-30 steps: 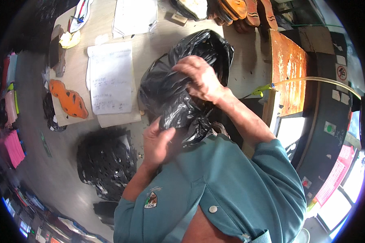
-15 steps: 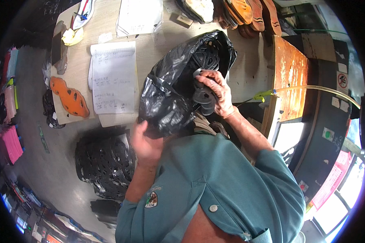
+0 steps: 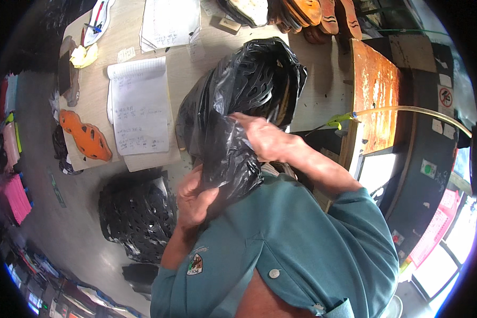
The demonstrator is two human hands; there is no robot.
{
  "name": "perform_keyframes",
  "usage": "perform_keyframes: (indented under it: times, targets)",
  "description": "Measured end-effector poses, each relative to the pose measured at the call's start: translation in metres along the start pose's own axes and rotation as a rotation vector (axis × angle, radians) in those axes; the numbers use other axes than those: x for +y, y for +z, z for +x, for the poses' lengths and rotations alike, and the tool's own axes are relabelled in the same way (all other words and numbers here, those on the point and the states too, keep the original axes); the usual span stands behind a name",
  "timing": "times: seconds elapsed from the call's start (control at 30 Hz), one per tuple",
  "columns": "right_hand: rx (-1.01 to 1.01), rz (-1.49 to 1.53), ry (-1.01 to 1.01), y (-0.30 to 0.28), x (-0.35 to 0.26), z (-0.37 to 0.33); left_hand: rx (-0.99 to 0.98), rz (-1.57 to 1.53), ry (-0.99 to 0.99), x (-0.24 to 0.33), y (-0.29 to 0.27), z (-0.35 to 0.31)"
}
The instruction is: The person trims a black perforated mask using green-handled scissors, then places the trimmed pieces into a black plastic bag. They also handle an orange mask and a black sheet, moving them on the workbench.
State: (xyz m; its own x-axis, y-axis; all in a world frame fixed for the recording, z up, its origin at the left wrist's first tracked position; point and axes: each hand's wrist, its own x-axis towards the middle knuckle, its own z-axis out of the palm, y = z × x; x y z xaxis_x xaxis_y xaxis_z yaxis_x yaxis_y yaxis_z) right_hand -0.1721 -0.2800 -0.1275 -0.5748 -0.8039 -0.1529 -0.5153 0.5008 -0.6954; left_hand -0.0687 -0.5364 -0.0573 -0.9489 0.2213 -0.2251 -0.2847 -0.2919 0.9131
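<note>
A black plastic bag [image 3: 193, 114] lies across the table's near edge and over my lap, its mouth gaping toward the far right. Inside the mouth sit black pieces with cut-out slots [image 3: 259, 87]; their lower part is hidden by the plastic. My right hand [image 3: 267, 139] reaches over the bag from the right, its fingers closed on the plastic just below the mouth. At the bag's lower left, my left hand [image 3: 195, 199] pinches the plastic between thumb and fingers.
Left of the bag, an open notebook [image 3: 140, 111] and an orange perforated sole-shaped piece [image 3: 86, 135] lie on the table [image 3: 193, 66]. Stacked orange soles [image 3: 302, 13] stand at the back. A worn wooden panel [image 3: 376, 95] with a hose [image 3: 408, 109] rises at the right. Black perforated sheeting [image 3: 138, 212] is below left.
My right hand has let go of the dark pieces at the bag's mouth and moved left onto the plastic. My left hand has closed on the bag. The bag's near part is now gathered upright.
</note>
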Motion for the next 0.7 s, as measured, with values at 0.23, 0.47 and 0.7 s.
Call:
perform_keyframes:
  times: [0.23,0.47,0.7]
  targets:
    - [0.771,-0.47,0.657,-0.098,0.062,0.006,-0.071,0.088,-0.002,-0.017,-0.011,-0.008]
    - [1.266,0.849,0.311,-0.158,0.049,-0.033,0.243,0.362,0.386,0.002,-0.029,-0.007]
    - [1.548,0.359,0.191,-0.216,-0.053,-0.057,0.54,-0.043,0.348,0.055,-0.015,0.017]
